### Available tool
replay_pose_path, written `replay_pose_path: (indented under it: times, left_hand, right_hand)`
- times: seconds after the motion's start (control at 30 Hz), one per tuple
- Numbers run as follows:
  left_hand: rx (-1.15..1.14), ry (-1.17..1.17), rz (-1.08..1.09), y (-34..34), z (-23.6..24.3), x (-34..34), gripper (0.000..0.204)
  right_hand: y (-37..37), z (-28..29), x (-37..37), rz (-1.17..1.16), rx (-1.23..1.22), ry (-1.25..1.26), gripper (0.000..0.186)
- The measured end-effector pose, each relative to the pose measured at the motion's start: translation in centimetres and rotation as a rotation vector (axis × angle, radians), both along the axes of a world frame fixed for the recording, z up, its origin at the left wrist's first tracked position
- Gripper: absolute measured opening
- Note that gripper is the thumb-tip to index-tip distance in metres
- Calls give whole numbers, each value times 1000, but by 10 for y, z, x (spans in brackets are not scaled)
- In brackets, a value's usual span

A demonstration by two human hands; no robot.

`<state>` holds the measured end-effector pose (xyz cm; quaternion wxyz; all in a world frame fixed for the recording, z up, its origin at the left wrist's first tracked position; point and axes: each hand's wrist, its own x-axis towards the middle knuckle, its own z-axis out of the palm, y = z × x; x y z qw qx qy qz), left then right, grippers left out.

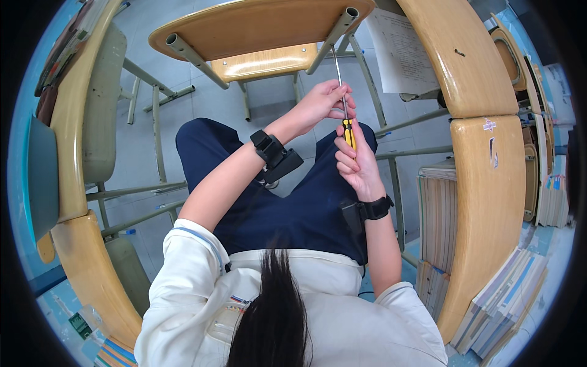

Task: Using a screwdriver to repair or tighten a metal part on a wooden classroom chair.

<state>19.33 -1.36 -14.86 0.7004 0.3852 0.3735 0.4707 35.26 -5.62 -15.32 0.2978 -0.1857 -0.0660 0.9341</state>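
A screwdriver with a yellow and black handle and a long metal shaft points away from me. My right hand is closed around its handle. Ahead of it, my left hand pinches the shaft between thumb and fingers. The shaft's far end reaches a grey metal tube under a curved wooden chair board; whether the tip sits in a screw cannot be made out. A second tube, with its hollow end showing, runs along the board's left side.
A lower wooden panel with bolts shows behind the board. Wooden desks flank me on the right, with stacked books under them and a printed sheet hanging down. More desks and grey metal chair legs stand to my left.
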Motion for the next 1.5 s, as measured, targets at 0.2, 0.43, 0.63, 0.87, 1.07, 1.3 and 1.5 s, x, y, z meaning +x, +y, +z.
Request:
replay_pose_path:
  times: [0.2,0.43,0.63,0.87,1.07,1.3,1.5]
  left_hand:
    - [-14,20,-21,7,8,5,27]
    - [19,-66,7,5,2,5,24]
    - [23,-48,2,6,1,5,25]
    - [3,30,-7,4,12,2,27]
    - [-2,46,-1,8,11,4,28]
    - [0,17,35,6,4,8,24]
    - [10,29,69,8,8,12,24]
  right_hand:
    - [1,8,-1,-180,790,-1175,32]
    - [-3,3,2,-53,99,-85,30]
    - [1,0,2,11,-452,654,31]
    - [3,26,5,65,232,-245,28]
    - [-7,31,-14,-192,1312,-1689,27]
    - [-5,20,3,-72,123,-295,27]
    - [4,-1,15,12,-336,462,32]
